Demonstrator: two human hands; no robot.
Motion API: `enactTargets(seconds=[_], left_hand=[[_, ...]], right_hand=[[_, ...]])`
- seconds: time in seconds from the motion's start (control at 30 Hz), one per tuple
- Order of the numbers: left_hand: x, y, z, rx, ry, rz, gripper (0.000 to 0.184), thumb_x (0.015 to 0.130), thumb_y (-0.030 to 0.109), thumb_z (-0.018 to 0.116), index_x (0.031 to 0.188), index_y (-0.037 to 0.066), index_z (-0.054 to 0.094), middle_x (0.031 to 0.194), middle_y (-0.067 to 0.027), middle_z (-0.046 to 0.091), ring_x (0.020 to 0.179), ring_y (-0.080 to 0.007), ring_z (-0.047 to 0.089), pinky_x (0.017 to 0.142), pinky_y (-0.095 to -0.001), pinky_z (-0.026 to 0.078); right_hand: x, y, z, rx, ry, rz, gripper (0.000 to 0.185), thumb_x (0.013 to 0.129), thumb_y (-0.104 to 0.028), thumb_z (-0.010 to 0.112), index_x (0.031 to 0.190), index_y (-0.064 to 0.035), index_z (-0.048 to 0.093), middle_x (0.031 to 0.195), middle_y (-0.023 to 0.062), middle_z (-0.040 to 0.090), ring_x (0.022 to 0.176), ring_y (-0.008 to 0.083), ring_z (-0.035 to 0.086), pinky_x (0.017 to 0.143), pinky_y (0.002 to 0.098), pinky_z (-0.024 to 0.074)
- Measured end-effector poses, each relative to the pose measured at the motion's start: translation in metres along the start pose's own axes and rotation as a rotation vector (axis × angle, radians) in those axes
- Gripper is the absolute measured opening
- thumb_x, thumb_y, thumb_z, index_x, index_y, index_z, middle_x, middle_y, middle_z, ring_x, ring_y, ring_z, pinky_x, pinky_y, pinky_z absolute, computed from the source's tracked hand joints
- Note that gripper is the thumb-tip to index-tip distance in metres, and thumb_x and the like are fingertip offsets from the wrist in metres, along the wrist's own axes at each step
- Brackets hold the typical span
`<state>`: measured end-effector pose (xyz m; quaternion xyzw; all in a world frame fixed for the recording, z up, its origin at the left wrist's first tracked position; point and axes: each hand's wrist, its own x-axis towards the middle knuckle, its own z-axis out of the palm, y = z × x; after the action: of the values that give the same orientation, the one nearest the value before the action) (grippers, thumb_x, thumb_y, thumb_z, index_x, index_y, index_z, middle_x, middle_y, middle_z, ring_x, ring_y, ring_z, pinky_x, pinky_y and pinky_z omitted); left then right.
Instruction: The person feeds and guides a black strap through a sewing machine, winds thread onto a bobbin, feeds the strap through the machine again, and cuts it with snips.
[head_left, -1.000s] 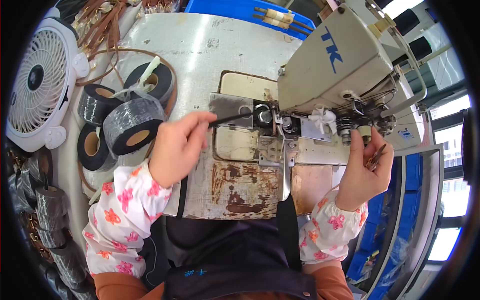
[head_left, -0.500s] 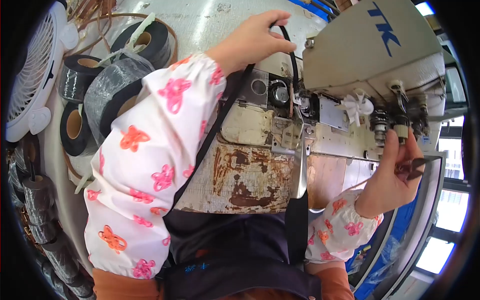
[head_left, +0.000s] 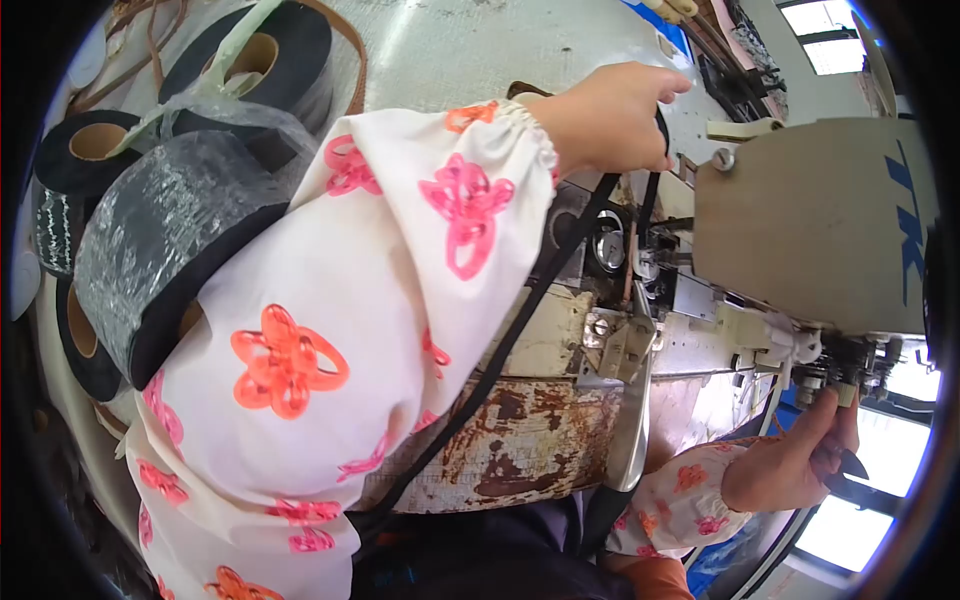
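My left hand (head_left: 620, 115) is closed around a black strip (head_left: 520, 330), which loops over the fingers. One length runs down toward my lap; the other drops to the sewing machine's working area, by a round metal bobbin part (head_left: 608, 245). At the right, my right hand (head_left: 785, 465) pinches a small knurled knob (head_left: 848, 394) beneath the beige machine head (head_left: 810, 225) marked TK. A dark pointed blade-like tool (head_left: 853, 468) sticks out from the same hand; its grip is hidden. Between the hands, a curved metal guide (head_left: 630, 435) reaches the bed's front edge.
Rolls of black tape (head_left: 300, 60) stand at the left, with one plastic-wrapped roll (head_left: 160, 230) beside my sleeve. The machine bed (head_left: 500, 430) has rusty, worn paint. Bright windows (head_left: 850, 530) show at the lower right.
The view has shifted, so the machine and both hands appear lower and farther right. My left hand still holds the black strip and my right hand stays at the knob.
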<state>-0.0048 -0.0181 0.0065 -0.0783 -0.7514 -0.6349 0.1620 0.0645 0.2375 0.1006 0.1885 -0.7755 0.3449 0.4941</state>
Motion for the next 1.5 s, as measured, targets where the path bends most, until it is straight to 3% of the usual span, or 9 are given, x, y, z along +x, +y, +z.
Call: enactTargets(seconds=[0.2,0.37,0.67,0.8,1.07,1.13,1.3,1.33,1.5], left_hand=[[0.003,-0.005,-0.001,-0.142,0.000,-0.052,0.060,0.070,-0.005,0.061,0.127,0.001,0.045,0.121,-0.0182,0.053,0.084,-0.0198,0.062,0.081,-0.0302,0.047],[0.004,-0.003,-0.003,-0.053,-0.018,0.003,0.057,0.068,0.000,0.065,0.123,0.000,0.050,0.118,-0.0166,0.056,0.099,-0.0183,0.055,0.083,-0.0287,0.045],[0.000,0.004,-0.001,-0.258,-0.048,-0.169,0.058,0.069,-0.007,0.063,0.125,0.001,0.048,0.119,-0.0128,0.055,0.089,-0.0140,0.056,0.081,-0.0266,0.046],[-0.003,0.012,-0.005,-0.337,-0.069,-0.204,0.058,0.070,-0.008,0.061,0.126,0.002,0.047,0.119,-0.0114,0.054,0.074,-0.0071,0.052,0.077,-0.0251,0.047],[-0.003,0.003,-0.002,-0.358,-0.085,-0.194,0.058,0.071,-0.008,0.060,0.126,0.003,0.048,0.122,-0.0126,0.050,0.079,-0.0088,0.055,0.076,-0.0242,0.047],[-0.002,0.002,-0.001,-0.334,-0.038,-0.174,0.059,0.071,-0.008,0.060,0.127,0.004,0.047,0.124,-0.0124,0.048,0.079,-0.0103,0.056,0.076,-0.0241,0.048],[-0.010,0.012,-0.001,-0.350,-0.074,-0.201,0.058,0.072,-0.009,0.059,0.128,0.002,0.045,0.124,-0.0110,0.047,0.085,-0.0135,0.060,0.073,-0.0238,0.049],[-0.015,0.014,0.000,-0.415,-0.108,-0.224,0.058,0.072,-0.009,0.059,0.128,0.001,0.045,0.124,-0.0108,0.046,0.088,-0.0148,0.060,0.073,-0.0239,0.049],[-0.020,0.012,0.005,-0.269,-0.207,-0.163,0.043,0.074,-0.005,0.059,0.117,-0.005,0.050,0.092,-0.0070,0.063,0.078,-0.0098,0.062,0.068,-0.0224,0.048]], right_hand=[[-0.001,-0.014,0.008,-0.092,0.103,0.129,0.020,0.083,-0.007,0.065,0.094,0.0073,0.060,0.086,0.0120,0.062,0.077,0.0125,0.056,0.070,0.0242,0.0453],[-0.005,-0.021,0.018,-0.040,0.136,0.149,0.017,0.082,-0.009,0.067,0.085,0.0041,0.058,0.077,0.0071,0.058,0.068,0.0113,0.051,0.062,0.0224,0.0414],[-0.003,-0.019,0.011,0.073,-0.064,0.188,0.032,0.068,-0.002,0.078,0.094,0.0010,0.060,0.065,-0.0035,0.048,0.055,0.0025,0.036,0.050,0.0154,0.0275],[-0.001,-0.025,0.012,0.066,-0.013,0.110,0.029,0.068,0.000,0.077,0.091,0.0021,0.061,0.059,-0.0039,0.046,0.050,0.0027,0.036,0.049,0.0153,0.0272],[-0.001,-0.026,0.010,0.083,0.023,0.127,0.022,0.069,-0.003,0.078,0.082,0.0028,0.061,0.057,-0.0024,0.048,0.048,0.0036,0.038,0.046,0.0167,0.0282],[0.000,-0.024,0.008,0.051,-0.072,0.146,0.019,0.074,-0.004,0.073,0.083,0.0032,0.058,0.069,0.0013,0.058,0.060,0.0033,0.050,0.053,0.0167,0.0366],[-0.004,-0.020,-0.016,0.205,-0.176,0.113,0.032,0.070,0.005,0.064,0.101,0.0021,0.058,0.064,-0.0021,0.049,0.058,0.0030,0.042,0.052,0.0157,0.0325],[-0.005,-0.014,-0.020,0.265,-0.115,0.112,0.045,0.068,-0.023,0.080,0.099,0.0011,0.058,0.056,-0.0030,0.045,0.049,0.0033,0.036,0.047,0.0172,0.0273],[-0.034,0.038,-0.032,-0.048,-0.750,0.270,0.044,0.064,-0.017,0.078,0.101,-0.0020,0.058,0.065,0.0054,0.052,0.051,0.0154,0.046,0.050,0.0274,0.0409]])
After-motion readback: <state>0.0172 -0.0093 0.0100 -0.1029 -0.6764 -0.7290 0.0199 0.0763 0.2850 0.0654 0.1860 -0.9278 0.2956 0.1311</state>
